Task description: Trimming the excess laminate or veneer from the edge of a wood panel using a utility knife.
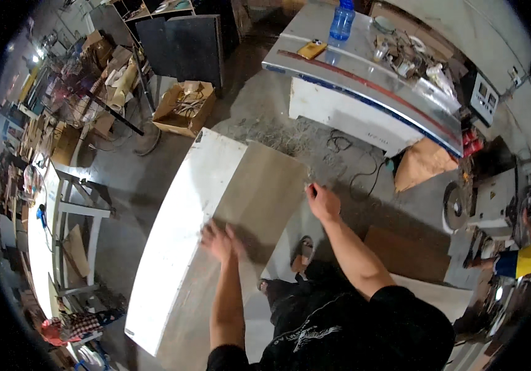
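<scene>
A long white panel [182, 204] lies in front of me, running from upper right to lower left. Along its right side is a flat grey-brown board [264, 188]. Fingers spread and slightly blurred, my left hand [218, 241] is over the seam between the two; I cannot tell whether it presses down. My right hand [324, 201] is closed beside the board's far right corner. Something small and pale shows at its fingertips, too small to name.
A metal-topped table [364, 59] at the back carries a blue bottle [341, 23], a yellow phone-like object [312, 49] and clutter. An open cardboard box [185, 108] stands beyond the panel. Cables trail on the floor. People are at far right [528, 260] and lower left [74, 328].
</scene>
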Action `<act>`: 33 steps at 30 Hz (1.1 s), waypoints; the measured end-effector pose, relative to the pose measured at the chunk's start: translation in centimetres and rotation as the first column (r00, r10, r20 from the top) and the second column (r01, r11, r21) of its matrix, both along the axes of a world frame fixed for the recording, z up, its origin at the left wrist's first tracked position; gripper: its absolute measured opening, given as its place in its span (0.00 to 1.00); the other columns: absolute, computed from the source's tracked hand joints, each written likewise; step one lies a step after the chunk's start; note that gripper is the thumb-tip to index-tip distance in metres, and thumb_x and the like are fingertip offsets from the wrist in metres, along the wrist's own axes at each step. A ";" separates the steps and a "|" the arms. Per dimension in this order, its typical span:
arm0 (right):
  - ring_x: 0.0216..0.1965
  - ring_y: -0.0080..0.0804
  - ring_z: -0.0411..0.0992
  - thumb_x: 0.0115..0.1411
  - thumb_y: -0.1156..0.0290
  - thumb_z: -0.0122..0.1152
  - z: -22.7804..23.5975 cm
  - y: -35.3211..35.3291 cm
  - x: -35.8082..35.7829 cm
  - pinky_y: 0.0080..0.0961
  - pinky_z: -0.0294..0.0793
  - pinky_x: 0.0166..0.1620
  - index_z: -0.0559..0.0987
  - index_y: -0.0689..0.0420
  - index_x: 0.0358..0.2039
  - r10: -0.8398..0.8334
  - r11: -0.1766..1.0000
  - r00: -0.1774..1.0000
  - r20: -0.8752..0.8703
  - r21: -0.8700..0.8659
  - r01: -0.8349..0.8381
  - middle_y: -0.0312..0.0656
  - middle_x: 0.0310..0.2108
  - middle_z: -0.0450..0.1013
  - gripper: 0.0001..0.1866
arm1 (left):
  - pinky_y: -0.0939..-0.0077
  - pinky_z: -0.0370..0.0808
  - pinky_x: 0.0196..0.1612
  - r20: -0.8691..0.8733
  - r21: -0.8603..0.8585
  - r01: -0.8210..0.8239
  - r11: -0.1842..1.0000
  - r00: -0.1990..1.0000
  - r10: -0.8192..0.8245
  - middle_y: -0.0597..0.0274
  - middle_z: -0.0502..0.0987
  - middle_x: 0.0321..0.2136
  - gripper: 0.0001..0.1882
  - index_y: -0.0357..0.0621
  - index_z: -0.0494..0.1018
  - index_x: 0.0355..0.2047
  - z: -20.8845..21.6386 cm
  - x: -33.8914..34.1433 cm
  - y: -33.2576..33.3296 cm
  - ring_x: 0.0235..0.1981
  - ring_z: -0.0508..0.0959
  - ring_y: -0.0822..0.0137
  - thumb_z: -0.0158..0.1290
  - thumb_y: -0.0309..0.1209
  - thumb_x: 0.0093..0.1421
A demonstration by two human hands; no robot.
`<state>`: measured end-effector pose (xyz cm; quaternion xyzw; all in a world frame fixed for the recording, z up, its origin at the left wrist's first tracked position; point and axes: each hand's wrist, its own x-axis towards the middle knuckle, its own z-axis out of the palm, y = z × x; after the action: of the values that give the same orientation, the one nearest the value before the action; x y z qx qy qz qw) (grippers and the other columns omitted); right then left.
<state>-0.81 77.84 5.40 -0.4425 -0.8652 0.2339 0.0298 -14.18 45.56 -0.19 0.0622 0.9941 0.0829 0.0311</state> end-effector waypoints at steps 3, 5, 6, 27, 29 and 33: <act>0.36 0.56 0.80 0.66 0.49 0.58 -1.9 0.0 2.1 0.49 0.79 0.38 0.83 0.48 0.43 0.102 0.984 0.985 -0.136 0.160 -0.080 0.49 0.36 0.81 0.18 | 0.33 0.35 0.73 0.025 0.039 -0.054 0.998 0.998 0.053 0.37 0.55 0.71 0.41 0.49 0.53 0.74 2.5 -2.7 14.1 0.74 0.47 0.35 0.44 0.57 0.68; 0.36 0.55 0.80 0.66 0.49 0.59 -1.5 1.4 2.2 0.48 0.79 0.37 0.83 0.49 0.44 0.108 0.981 0.987 -0.120 0.172 -0.086 0.49 0.37 0.81 0.18 | 0.32 0.35 0.73 -0.031 0.046 -0.127 0.991 0.991 0.129 0.38 0.54 0.71 0.42 0.48 0.53 0.74 2.2 -3.4 17.9 0.74 0.46 0.35 0.44 0.57 0.68; 0.36 0.54 0.80 0.65 0.50 0.60 -1.2 2.3 2.5 0.47 0.79 0.37 0.84 0.49 0.45 0.092 0.982 0.988 -0.127 0.178 -0.069 0.49 0.37 0.80 0.18 | 0.31 0.35 0.73 -0.059 0.030 -0.144 0.989 0.988 0.145 0.38 0.54 0.71 0.42 0.48 0.53 0.74 2.3 -3.5 18.9 0.74 0.46 0.36 0.44 0.57 0.68; 0.39 0.55 0.79 0.64 0.45 0.63 0.7 13.5 0.1 0.44 0.80 0.40 0.83 0.45 0.54 0.466 0.884 0.883 -0.051 0.051 -0.464 0.52 0.42 0.80 0.24 | 0.31 0.33 0.73 0.009 0.039 -0.143 0.989 0.990 0.143 0.39 0.56 0.71 0.43 0.47 0.53 0.74 2.5 -4.5 19.6 0.75 0.45 0.39 0.48 0.55 0.65; 0.40 0.53 0.79 0.63 0.45 0.64 0.8 15.5 -0.8 0.44 0.79 0.43 0.83 0.43 0.55 0.491 0.858 0.871 0.021 0.163 -0.487 0.47 0.44 0.80 0.25 | 0.30 0.34 0.72 -0.027 0.046 -0.108 0.993 0.994 0.110 0.38 0.56 0.70 0.43 0.46 0.53 0.74 2.2 -4.6 19.2 0.74 0.46 0.38 0.48 0.55 0.65; 0.45 0.49 0.78 0.68 0.44 0.56 2.6 18.2 -5.8 0.48 0.79 0.47 0.78 0.42 0.59 0.720 0.692 0.685 0.114 -0.046 -0.720 0.44 0.47 0.77 0.25 | 0.30 0.34 0.73 0.117 -0.009 -0.161 0.987 0.980 0.161 0.36 0.52 0.71 0.44 0.53 0.48 0.76 3.6 -4.8 19.3 0.75 0.43 0.38 0.49 0.56 0.66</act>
<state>-6.62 96.02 8.03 -0.0812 -0.9698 0.1981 -0.1172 -18.94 64.89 3.37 -0.0234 0.9923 0.0889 0.0825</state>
